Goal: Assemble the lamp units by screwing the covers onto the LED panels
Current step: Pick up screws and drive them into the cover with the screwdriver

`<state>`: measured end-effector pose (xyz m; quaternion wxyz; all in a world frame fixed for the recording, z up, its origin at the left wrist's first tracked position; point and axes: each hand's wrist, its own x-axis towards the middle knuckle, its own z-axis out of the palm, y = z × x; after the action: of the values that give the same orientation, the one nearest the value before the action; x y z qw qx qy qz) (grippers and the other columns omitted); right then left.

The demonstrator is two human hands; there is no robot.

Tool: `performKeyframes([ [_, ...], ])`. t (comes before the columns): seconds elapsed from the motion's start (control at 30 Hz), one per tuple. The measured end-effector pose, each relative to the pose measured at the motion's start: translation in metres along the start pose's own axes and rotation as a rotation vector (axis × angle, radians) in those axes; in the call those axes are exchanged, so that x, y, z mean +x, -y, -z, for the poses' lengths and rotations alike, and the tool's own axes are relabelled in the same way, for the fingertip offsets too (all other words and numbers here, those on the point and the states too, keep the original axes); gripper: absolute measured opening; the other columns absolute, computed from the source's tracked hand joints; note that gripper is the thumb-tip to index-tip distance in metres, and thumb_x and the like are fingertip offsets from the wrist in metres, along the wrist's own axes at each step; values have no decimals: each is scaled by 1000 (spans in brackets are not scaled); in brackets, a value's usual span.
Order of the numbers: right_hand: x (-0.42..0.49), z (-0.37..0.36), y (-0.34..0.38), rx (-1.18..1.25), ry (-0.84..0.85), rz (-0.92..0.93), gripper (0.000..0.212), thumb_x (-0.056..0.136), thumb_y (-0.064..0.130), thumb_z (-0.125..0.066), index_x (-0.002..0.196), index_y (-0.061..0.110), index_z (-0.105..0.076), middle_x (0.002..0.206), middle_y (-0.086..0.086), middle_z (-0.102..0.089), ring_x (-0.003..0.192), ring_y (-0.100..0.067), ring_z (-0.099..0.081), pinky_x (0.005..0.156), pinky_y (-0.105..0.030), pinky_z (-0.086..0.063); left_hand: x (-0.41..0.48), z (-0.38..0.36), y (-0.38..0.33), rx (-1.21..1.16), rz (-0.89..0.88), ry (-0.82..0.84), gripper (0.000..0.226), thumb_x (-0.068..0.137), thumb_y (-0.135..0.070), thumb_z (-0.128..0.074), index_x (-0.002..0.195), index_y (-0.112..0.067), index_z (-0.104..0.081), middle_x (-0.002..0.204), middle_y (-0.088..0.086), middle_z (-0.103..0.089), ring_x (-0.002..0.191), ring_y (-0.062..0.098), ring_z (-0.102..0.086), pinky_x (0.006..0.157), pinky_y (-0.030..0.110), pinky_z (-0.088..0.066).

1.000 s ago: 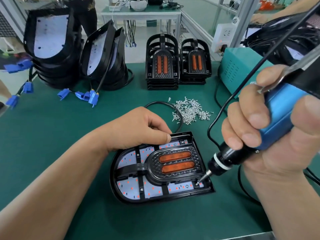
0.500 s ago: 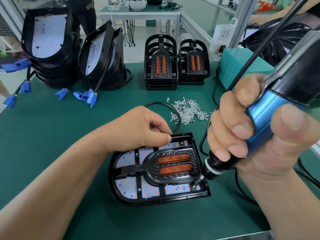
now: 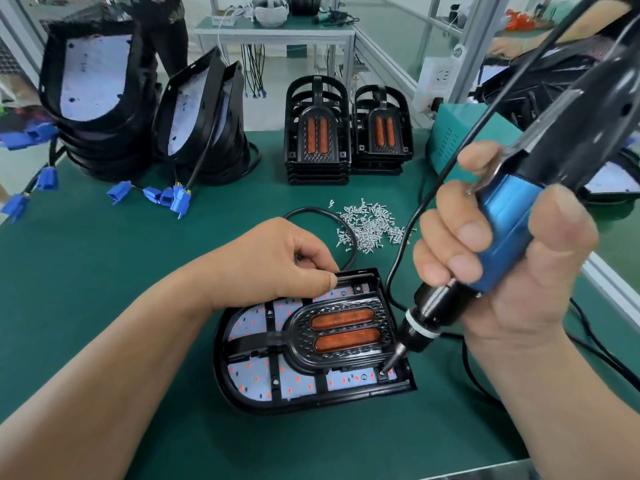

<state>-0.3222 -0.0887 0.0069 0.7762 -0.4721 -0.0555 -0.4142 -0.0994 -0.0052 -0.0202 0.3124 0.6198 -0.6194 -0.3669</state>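
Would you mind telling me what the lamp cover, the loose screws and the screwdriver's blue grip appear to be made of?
Lamp cover: likely moulded black plastic, glossy, patterned rim. Loose screws: bright silvery metal, probably steel. Screwdriver's blue grip: smooth satin sheen suggests anodised metal, possibly plastic.

One lamp unit (image 3: 311, 341), one electric screwdriver (image 3: 509, 220), two stacks of covers (image 3: 317, 133), two stacks of LED panels (image 3: 97, 98), one teal power box (image 3: 450, 140), and screws (image 3: 370, 226) heaped beyond counting.

mat (image 3: 104, 271) green | screwdriver (image 3: 509, 237) blue, black | cover (image 3: 341, 332) black, orange strips | connectors (image 3: 180, 200) blue
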Motion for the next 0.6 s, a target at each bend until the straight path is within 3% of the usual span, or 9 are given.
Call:
performKeyframes([
  [0.17,9,26,6,-42,-199,15,42,91,52,-67,113,17,-61,73,9,-53,57,-4,-54,58,-23,-53,1,1,-1,-1,19,14,9,92,-20,-77,86,-25,-82,60,0,-54,57,10,-43,57,21,-39],
  [0.3,13,54,16,-170,-371,-21,37,107,51,-45,105,18,-63,72,6,-53,54,-10,-50,55,-25,-51,-1,2,2,-28,27,29,8,91,-20,-77,86,-23,-81,59,0,-51,56,12,-41,56,18,-37],
  [0.43,19,85,28,-285,-521,-138,36,102,49,-58,98,13,-65,72,-4,-56,57,-21,-53,52,-27,-48,0,5,6,-18,42,22,8,90,-20,-76,84,-22,-81,57,-7,-49,54,7,-40,54,17,-36],
  [0.6,22,113,40,-483,-604,-336,28,99,40,-66,95,13,-63,75,-6,-59,55,-20,-55,47,-27,-49,3,9,10,-2,67,-1,7,89,-22,-76,83,-22,-81,59,-7,-51,56,9,-41,56,19,-36],
])
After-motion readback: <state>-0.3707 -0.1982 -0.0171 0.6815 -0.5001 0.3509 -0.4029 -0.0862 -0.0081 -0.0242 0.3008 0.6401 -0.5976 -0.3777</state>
